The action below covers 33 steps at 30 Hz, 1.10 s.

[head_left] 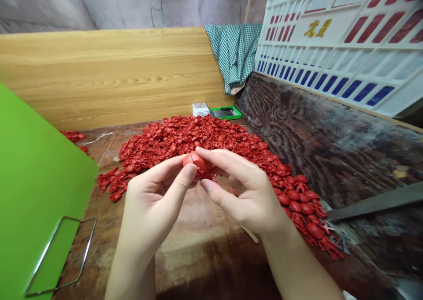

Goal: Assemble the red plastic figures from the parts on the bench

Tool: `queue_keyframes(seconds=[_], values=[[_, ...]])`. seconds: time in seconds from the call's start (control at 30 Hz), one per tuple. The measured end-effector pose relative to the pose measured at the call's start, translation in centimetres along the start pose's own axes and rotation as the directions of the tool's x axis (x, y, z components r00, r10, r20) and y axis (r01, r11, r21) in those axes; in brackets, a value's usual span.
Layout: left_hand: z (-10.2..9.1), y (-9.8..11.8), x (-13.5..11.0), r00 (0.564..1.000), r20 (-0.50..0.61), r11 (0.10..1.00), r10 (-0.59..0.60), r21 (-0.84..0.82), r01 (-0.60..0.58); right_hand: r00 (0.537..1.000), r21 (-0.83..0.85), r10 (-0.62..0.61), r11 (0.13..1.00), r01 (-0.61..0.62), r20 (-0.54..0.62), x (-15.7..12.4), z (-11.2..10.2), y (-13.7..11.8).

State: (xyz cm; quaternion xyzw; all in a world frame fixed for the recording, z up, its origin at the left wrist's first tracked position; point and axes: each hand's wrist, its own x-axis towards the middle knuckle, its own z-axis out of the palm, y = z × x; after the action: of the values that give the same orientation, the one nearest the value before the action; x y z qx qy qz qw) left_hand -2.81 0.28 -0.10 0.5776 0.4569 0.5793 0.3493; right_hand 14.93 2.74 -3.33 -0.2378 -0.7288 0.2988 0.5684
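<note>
Between my two hands, above the near part of the table, is a small round red plastic piece point(197, 162) with a seam line across its top. My left hand point(161, 194) pinches its left side with thumb and fingers. My right hand point(238, 185) grips the right side, its index finger on top and its thumb below. A lower part of the piece hangs under the fingers and is partly hidden. Just beyond my hands spreads a large pile of red plastic pieces point(194, 135). Whole red figures with thin limbs point(307, 209) lie along the right side.
A green panel point(39, 181) with a metal wire handle point(62, 256) stands at left. Wooden boards point(115, 79) close the back. A white crate point(330, 44) rests at upper right, beside a checked cloth point(233, 53). A green-rimmed tray point(228, 112) sits behind the pile.
</note>
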Motion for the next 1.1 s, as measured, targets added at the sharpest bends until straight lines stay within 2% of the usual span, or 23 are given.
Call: queue_keyframes(seconds=[0.2,0.33,0.5,0.63,0.73,0.9,1.0,1.1], values=[[-0.4,0.0,-0.2,0.994,0.086,0.997,0.075,0.017,-0.076,0.995,0.109,0.041,0.994,-0.03,-0.095,-0.1,-0.4,0.1],[-0.3,-0.1,-0.2,0.989,0.093,0.991,0.118,0.045,-0.122,0.993,0.209,0.064,0.977,-0.043,-0.098,-0.1,-0.4,-0.1],[-0.1,0.2,-0.2,0.992,0.054,0.993,0.11,0.025,-0.112,0.99,0.35,0.108,0.934,-0.069,-0.094,-0.1,0.0,-0.3],[-0.4,0.0,0.0,0.978,0.105,0.979,0.179,0.081,-0.188,0.976,0.41,0.212,0.896,-0.17,-0.057,0.1,-0.1,-0.2],[-0.7,-0.3,0.1,0.962,0.133,0.956,0.24,0.14,-0.258,0.972,0.347,0.229,0.916,-0.201,-0.043,0.0,-0.3,-0.1],[-0.7,-0.5,-0.2,0.926,0.162,0.902,0.34,0.221,-0.37,0.992,0.143,0.07,0.988,-0.055,-0.105,-0.2,-0.7,-0.1],[-0.5,-0.6,-0.2,0.871,0.201,0.819,0.449,0.296,-0.491,0.993,0.1,-0.005,0.995,0.017,-0.119,-0.1,-0.9,-0.3],[-0.2,-0.8,-0.1,0.81,0.247,0.736,0.531,0.34,-0.586,0.992,0.051,-0.029,0.998,0.036,-0.125,-0.1,-1.1,-0.4]])
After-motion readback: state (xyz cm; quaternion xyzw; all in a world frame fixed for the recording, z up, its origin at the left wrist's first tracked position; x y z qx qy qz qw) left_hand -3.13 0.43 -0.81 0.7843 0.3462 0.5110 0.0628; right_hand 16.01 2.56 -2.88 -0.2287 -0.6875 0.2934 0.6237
